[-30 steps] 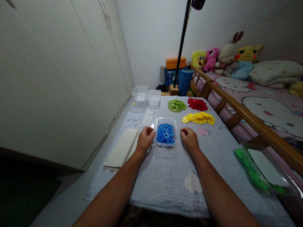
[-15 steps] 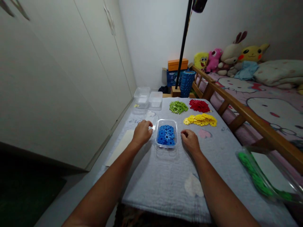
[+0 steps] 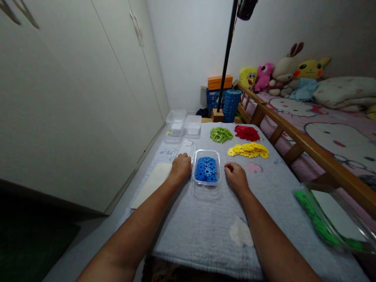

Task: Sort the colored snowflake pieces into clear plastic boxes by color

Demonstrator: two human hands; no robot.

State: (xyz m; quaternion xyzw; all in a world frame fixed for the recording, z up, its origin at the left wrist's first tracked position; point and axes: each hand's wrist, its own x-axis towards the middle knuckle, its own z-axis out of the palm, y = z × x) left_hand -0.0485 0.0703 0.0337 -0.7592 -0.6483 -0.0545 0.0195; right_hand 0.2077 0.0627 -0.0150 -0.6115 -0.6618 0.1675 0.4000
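Note:
A clear plastic container holds several blue flower-shaped pieces on the grey cloth in front of me. My left hand rests just left of it, fingers curled over the near edge of a clear lid. My right hand lies on the cloth just right of the container in a loose fist, with nothing visible in it. Farther back lie loose piles of green pieces, red pieces and yellow pieces.
Two empty clear containers stand at the far left corner. A white folded sheet lies at the left edge. A clear container with green pieces sits at the right, by the wooden bed rail. A black pole stands behind.
My left hand went forward onto the clear lid, then drew back close beside the container. The right hand has stayed put. The view has shifted slightly.

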